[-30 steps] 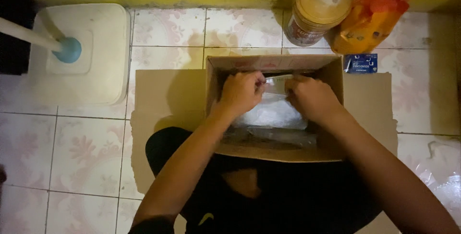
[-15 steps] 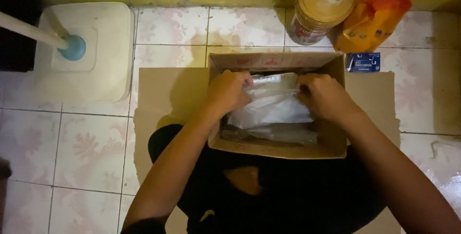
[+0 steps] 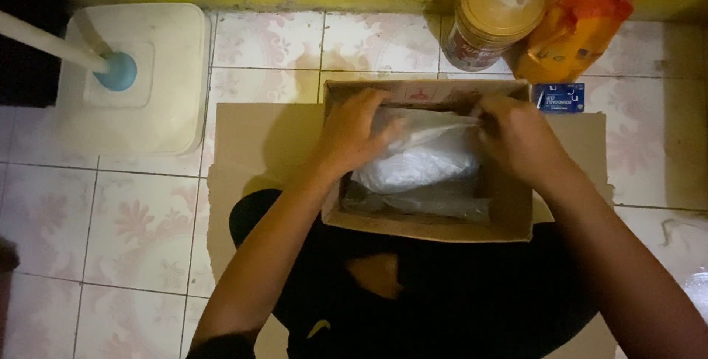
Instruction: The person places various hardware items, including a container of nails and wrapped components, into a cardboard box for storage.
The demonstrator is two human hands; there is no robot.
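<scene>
Low in the middle of the frame: cardboard box (image 3: pixel 428 222), open, clear plastic bag (image 3: pixel 420 160) inside. Left hand (image 3: pixel 354 138) and right hand (image 3: pixel 520 138) at the bag's two top corners, fingers pinched shut on the plastic. Best to pull gently and evenly, not tear. Upper right: jar (image 3: pixel 490 23), orange bag (image 3: pixel 575 27).

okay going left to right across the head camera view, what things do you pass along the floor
White stand base → left hand → clear plastic bag in the cardboard box → right hand → small blue packet.
</scene>
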